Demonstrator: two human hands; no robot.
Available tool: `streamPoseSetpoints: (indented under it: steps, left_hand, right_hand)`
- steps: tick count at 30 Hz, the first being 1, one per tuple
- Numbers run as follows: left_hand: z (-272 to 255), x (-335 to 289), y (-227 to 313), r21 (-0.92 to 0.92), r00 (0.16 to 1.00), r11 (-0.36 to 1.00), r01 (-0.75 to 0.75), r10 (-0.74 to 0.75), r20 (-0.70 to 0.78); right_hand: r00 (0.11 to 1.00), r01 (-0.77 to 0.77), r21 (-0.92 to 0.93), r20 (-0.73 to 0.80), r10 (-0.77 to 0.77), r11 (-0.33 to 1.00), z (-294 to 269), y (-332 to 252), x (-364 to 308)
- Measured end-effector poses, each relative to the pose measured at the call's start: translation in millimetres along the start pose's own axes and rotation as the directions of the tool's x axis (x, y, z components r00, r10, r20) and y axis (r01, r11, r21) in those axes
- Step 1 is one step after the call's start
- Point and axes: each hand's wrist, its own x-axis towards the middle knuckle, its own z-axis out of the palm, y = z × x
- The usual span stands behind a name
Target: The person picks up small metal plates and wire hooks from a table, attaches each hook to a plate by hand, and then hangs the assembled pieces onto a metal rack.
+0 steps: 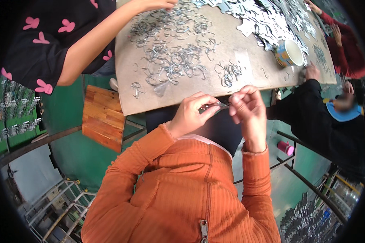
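My left hand [191, 114] pinches a small, dark metal piece [215, 105] between thumb and fingers, just off the near edge of the table. Close to the right end of that piece, my right hand [248, 112] has its thumb and fingertips pressed together. What the right fingertips hold, if anything, is too small to make out. Just beyond my hands lies a small cluster of bent wire hooks [230, 73] on the brown tabletop [138, 103]. A larger heap of wire hooks [176, 58] spreads farther left.
Flat pale metal plates [267, 24] pile up at the far right, beside a paper cup [287, 53]. A co-worker's arm [97, 42] reaches in at left; other people sit at right. A wooden stool [103, 117] stands left of me, a pink bottle [285, 148] low at right.
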Motion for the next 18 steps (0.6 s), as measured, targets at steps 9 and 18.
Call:
streamPoseSetpoints:
  steps: [9,18]
  left_hand:
    - [19,-2,12,0.021,0.998,0.997,-0.071,0.071,-0.001]
    - [28,1,8,0.237,0.952,0.929,-0.285,0.302,-0.038]
  right_hand:
    - [0.993,-0.020,0.167,-0.113,0.039,0.986,-7,18,-26]
    - [0.971,0.103,0.270,-0.237,-0.038,0.957,2,25,-35]
